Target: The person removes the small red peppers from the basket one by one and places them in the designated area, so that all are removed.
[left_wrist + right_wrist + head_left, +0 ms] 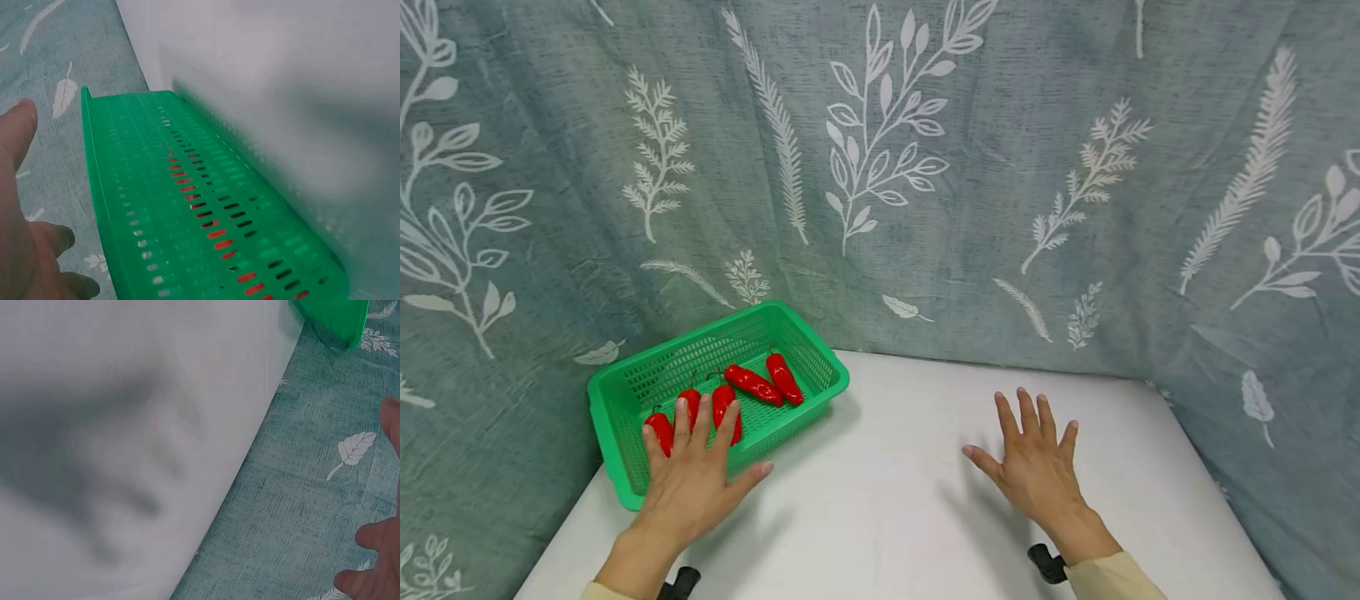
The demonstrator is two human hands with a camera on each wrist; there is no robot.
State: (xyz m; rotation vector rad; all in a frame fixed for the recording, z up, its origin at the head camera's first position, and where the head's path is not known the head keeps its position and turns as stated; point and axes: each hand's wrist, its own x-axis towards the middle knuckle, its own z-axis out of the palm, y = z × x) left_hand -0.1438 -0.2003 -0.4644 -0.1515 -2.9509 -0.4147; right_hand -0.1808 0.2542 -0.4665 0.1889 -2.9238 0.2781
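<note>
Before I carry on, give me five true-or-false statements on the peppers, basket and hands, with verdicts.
1. Five peppers lie in the basket. True.
2. The peppers are yellow. False: they are red.
3. The left hand has its fingers spread. True.
4. The right hand grips a pepper. False: it holds nothing, its fingers spread.
5. The basket is nearer the right hand than the left. False: it is nearer the left.

Your basket point(790, 432) was bright green, with red peppers point(752, 385) inside it. The table point(895, 467) under it was white. Behind it, your blue-green cloth point(970, 250) had white leaves point(898, 307).
</note>
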